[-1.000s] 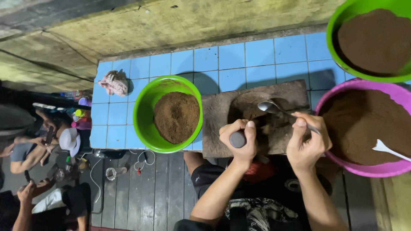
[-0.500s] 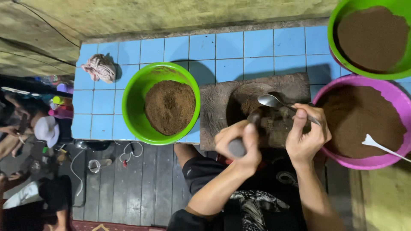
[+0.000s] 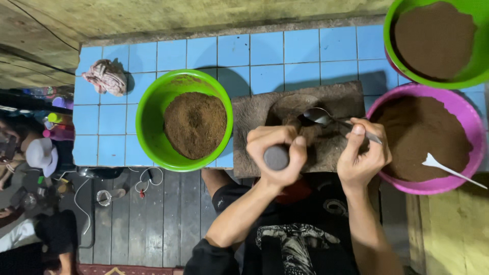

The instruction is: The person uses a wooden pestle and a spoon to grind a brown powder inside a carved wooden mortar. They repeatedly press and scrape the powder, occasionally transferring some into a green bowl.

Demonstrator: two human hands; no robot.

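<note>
Left hand (image 3: 276, 155) grips an upright pestle (image 3: 276, 157) over the stone slab (image 3: 254, 117); right hand (image 3: 360, 153) pinches a metal spoon (image 3: 320, 117), handle running rightward, bowl just beyond the pestle.

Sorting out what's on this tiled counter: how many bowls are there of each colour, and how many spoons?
Green bowls: 2
Pink bowl: 1
Metal spoon: 1
White spoon: 1
Total: 5

Bright overhead light, soft shadows beside the bowls; the left edge is dim, perhaps slightly blurred.
</note>
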